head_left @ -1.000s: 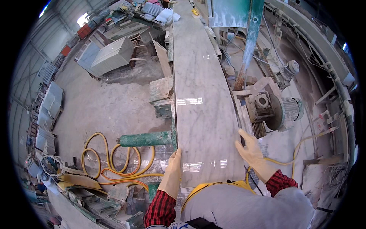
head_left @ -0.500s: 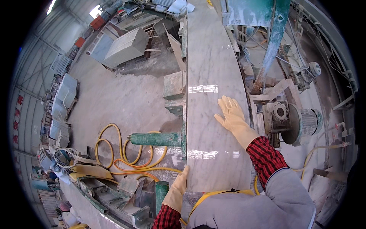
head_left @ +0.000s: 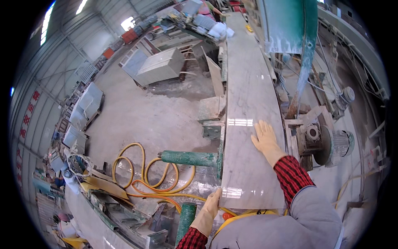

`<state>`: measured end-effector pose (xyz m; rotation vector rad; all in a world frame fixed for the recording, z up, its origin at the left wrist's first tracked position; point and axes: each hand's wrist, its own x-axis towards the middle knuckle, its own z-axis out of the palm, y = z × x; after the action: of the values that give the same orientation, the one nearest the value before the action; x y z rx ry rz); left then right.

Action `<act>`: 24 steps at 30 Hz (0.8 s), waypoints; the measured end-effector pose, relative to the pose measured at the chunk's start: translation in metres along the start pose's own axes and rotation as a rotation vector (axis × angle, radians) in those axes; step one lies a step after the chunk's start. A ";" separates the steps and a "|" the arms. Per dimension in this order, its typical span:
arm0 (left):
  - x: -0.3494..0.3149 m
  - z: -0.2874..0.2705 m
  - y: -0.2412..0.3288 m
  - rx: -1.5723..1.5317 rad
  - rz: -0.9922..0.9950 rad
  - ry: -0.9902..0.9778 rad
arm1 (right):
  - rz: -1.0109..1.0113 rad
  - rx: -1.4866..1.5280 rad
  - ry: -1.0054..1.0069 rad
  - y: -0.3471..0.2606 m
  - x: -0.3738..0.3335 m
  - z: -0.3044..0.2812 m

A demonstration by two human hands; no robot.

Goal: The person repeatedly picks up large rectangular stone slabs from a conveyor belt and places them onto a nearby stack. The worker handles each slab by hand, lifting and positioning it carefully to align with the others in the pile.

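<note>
A long, polished grey-white veined stone slab point(head_left: 248, 95) stretches away from me on a machine bed. My right hand point(head_left: 265, 139), in a cream rubber glove, lies flat on its top near the right edge, fingers slightly spread. At the slab's near left corner, my left hand point(head_left: 208, 211), gloved alike, holds the side edge; its fingertips are partly hidden. A yellow apron edge shows close against the slab's near end.
A green roller point(head_left: 188, 158) juts left from the bed, with a second green post point(head_left: 186, 222) nearer me. A coiled yellow hose point(head_left: 143, 166) lies on the floor. Right stands a motor point(head_left: 340, 142). Stacked slabs point(head_left: 159, 68) stand far left. Another person point(head_left: 205, 9) is at the slab's far end.
My view has tilted up, so the scene sits lower and further right, and a person at the far end has come into sight. Both hands keep about the same places on the slab.
</note>
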<state>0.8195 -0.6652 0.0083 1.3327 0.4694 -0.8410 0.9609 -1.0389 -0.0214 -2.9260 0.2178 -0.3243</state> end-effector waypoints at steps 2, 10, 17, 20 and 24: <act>-0.008 -0.008 -0.008 -0.057 -0.055 0.011 | -0.060 0.012 -0.017 -0.019 -0.033 0.003; -0.008 -0.020 -0.022 -0.178 -0.040 -0.042 | -0.498 0.201 -0.382 -0.183 -0.177 -0.084; -0.004 -0.010 -0.014 -0.205 -0.017 -0.017 | -0.648 0.307 -0.077 -0.184 -0.212 -0.035; 0.005 -0.017 -0.022 -0.178 0.006 -0.035 | -0.685 0.289 -0.094 -0.179 -0.208 -0.042; 0.004 -0.012 -0.019 -0.195 -0.001 -0.013 | -0.649 0.268 -0.097 -0.171 -0.213 -0.065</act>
<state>0.8097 -0.6552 -0.0092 1.1475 0.5282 -0.7836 0.7619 -0.8486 0.0331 -2.6502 -0.7412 -0.2686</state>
